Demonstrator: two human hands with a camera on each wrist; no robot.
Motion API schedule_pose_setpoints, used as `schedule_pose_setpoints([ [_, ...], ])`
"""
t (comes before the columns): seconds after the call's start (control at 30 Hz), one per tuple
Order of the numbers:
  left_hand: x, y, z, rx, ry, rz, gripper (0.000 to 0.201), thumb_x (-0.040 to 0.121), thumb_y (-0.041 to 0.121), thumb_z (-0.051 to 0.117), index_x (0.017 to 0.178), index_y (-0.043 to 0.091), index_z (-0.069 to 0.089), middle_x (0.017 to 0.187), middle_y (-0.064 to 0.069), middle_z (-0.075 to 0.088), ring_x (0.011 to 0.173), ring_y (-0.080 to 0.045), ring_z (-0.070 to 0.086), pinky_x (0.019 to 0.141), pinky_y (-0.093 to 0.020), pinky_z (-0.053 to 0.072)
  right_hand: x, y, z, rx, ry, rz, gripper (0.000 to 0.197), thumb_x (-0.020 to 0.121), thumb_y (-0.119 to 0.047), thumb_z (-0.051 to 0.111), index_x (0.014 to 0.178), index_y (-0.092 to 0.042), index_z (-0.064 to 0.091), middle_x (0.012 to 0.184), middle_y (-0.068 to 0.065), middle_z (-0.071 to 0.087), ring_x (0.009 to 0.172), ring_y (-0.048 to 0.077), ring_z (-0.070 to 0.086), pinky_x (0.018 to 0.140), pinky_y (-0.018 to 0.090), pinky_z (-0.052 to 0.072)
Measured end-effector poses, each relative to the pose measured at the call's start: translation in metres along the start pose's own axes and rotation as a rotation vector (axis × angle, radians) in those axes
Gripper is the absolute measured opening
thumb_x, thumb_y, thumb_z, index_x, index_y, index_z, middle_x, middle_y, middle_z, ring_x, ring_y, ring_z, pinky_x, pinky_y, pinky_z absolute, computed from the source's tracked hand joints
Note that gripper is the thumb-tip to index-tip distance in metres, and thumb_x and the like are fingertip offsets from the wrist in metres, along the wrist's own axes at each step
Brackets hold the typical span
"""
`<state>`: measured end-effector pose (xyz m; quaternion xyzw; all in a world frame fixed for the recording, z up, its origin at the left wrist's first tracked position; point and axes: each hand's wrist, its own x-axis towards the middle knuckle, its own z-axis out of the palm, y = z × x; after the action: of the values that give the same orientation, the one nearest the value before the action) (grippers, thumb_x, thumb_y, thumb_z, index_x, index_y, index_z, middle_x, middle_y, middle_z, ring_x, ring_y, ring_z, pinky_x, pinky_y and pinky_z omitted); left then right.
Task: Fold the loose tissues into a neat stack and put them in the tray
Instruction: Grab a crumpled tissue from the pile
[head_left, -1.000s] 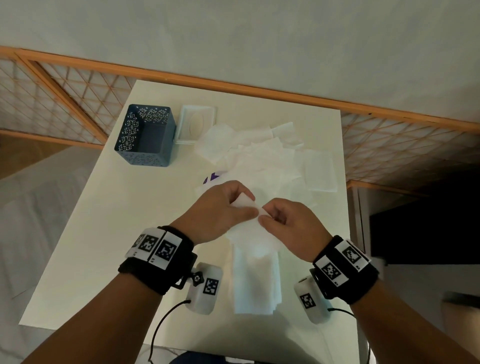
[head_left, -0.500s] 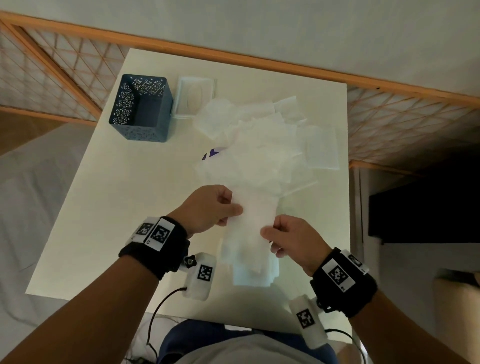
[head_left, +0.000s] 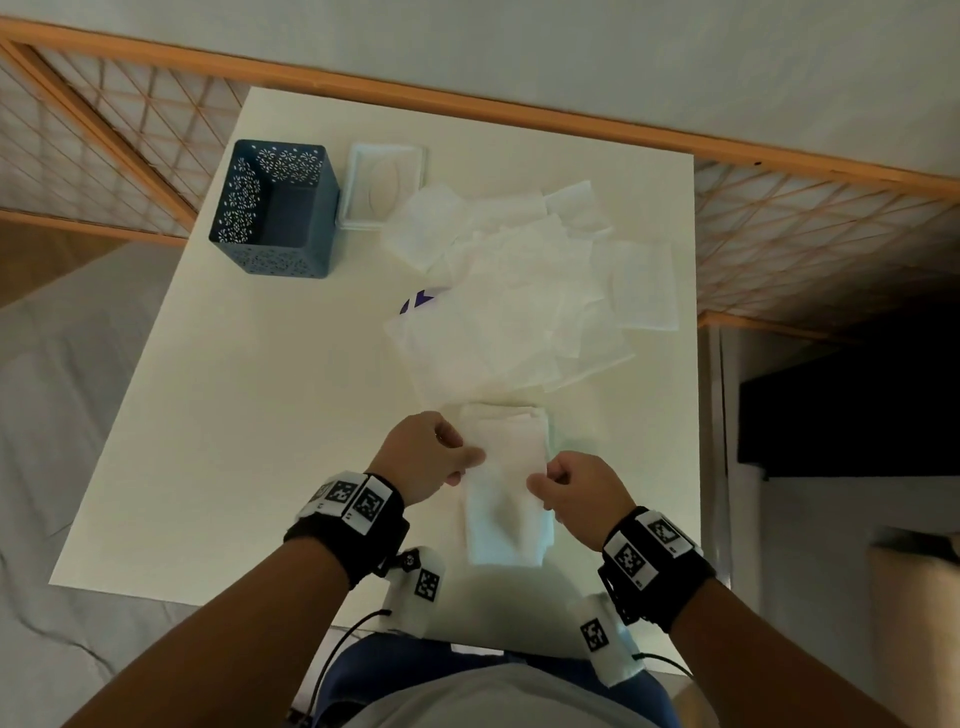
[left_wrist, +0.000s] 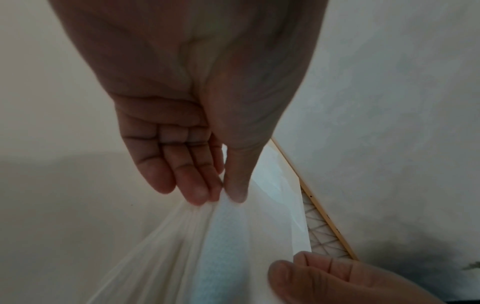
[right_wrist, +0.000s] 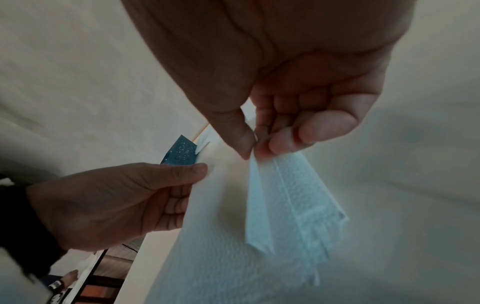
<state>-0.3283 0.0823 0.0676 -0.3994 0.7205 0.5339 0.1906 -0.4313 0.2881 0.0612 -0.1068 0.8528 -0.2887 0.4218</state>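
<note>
White tissue (head_left: 506, 457), thin and limp, hangs between both hands just above the folded stack (head_left: 506, 540) at the near edge of the table (head_left: 249, 415). The left hand (head_left: 423, 457) pinches one side edge between thumb and fingers; the right hand (head_left: 574, 493) pinches the opposite edge, likely to keep the sheet taut and square so it lands flush on the stack. Loose tissues (head_left: 519, 291) lie heaped further back, and the blue tray (head_left: 275, 208) waits at the far left, well apart.
</note>
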Motion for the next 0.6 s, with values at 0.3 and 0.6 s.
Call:
schedule_pose_setpoints([
  [0.3,-0.006,-0.011,0.002,0.066,0.065,-0.109,0.071,0.076,0.081,0.068,0.103,0.017,0.060,0.092,-0.003,0.072,0.078,-0.021,0.068,0.076,-0.045,0.058,0.000,-0.006,-0.002,-0.023,0.074,0.073,0.042,0.092,-0.051,0.069,0.112,-0.015,0.059,0.100,-0.003,0.067,0.088,0.014,0.064,0.077,0.030,0.048],
  [0.6,-0.020,0.015,0.043,-0.059,-0.068,-0.102,0.050,0.103,0.060,0.050,0.086,0.014,0.058,0.078,0.004,0.059,0.070,-0.015,0.056,0.067,-0.029,0.044,0.002,-0.030,0.012,0.222,-0.054,0.226,0.076,0.079,-0.071,0.048,0.129,-0.016,0.059,0.121,0.000,0.065,0.112,0.021,0.061,0.104,0.047,0.048],
])
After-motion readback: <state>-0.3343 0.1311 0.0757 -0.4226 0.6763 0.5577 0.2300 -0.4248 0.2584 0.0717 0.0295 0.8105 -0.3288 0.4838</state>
